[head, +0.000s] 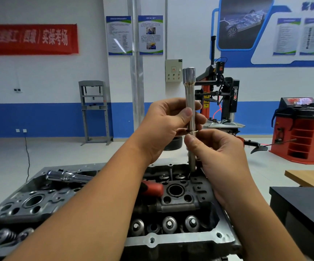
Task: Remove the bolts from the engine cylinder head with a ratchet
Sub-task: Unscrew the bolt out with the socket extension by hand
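Note:
A grey engine cylinder head [180,240] fills the lower view, with valve springs and round bores showing. A long silver socket [189,85] stands upright above its far right side. Below the socket a slim shaft [192,162], bolt or extension I cannot tell, runs down into a hole in the head. My left hand [163,127] grips the socket's lower half between thumb and fingers. My right hand [218,153] pinches the shaft just under the socket's bottom rim. A chrome ratchet [67,176] lies on the head's far left, with its red grip [152,188] partly hidden by my left forearm.
A black bench [303,208] and a wooden tabletop [310,177] stand at the right. Behind are a tyre changer [225,98], an orange wheel balancer [303,129] and a grey shop press [94,110]. Open floor lies beyond the head.

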`<state>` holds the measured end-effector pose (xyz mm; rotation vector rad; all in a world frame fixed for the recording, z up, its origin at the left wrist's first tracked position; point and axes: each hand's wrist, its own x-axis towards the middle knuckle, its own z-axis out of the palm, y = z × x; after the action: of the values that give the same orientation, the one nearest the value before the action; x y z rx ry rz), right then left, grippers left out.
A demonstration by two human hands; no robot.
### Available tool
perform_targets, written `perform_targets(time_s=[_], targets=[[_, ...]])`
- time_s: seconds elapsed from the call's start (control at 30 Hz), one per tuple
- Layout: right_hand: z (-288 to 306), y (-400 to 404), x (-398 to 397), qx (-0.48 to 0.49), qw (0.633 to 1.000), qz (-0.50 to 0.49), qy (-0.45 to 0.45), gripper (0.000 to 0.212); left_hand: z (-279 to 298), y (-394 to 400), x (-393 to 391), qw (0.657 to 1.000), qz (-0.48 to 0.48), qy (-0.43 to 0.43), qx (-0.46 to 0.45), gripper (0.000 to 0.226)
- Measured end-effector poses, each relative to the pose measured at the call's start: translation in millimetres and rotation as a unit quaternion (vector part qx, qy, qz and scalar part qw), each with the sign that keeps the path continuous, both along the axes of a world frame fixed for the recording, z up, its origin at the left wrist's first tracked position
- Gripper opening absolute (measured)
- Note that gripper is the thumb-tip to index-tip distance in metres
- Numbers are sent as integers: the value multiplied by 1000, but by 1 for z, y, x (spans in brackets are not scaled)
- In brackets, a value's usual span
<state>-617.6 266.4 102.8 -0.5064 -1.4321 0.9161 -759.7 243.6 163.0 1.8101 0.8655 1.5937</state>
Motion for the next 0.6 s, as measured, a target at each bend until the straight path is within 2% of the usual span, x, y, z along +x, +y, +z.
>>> perform_targets(time_s=[0.03,0.1,0.17,0.3,0.4,0.43,0.5,0.53,0.6], targets=[[0,0,0,-1,1000,0,3,5,0,0,0,1000,18,0,10,12],[-1,2,1,-7,1000,-2,10,9,-1,1,0,998,55,-9,27,29],[-1,3,1,-13,1000,-8,9,12,0,2,0,997,66,-14,29,35],[0,2,0,-19,1000,-12,15,11,0,2,1,1000,5,16,-12,17],[1,0,0,-20,1000,-2,16,9,-1,2,1,1000,13,13,3,10],[1,-1,0,-20,1000,2,17,9,0,1,2,1000,28,7,11,14],[2,-2,1,-18,1000,3,16,12,0,0,1,998,60,-12,23,42],[2,-3,1,-18,1000,4,17,12,1,0,0,997,71,-16,27,47],[2,-3,1,-23,999,8,22,12,2,0,0,998,63,7,15,33]])
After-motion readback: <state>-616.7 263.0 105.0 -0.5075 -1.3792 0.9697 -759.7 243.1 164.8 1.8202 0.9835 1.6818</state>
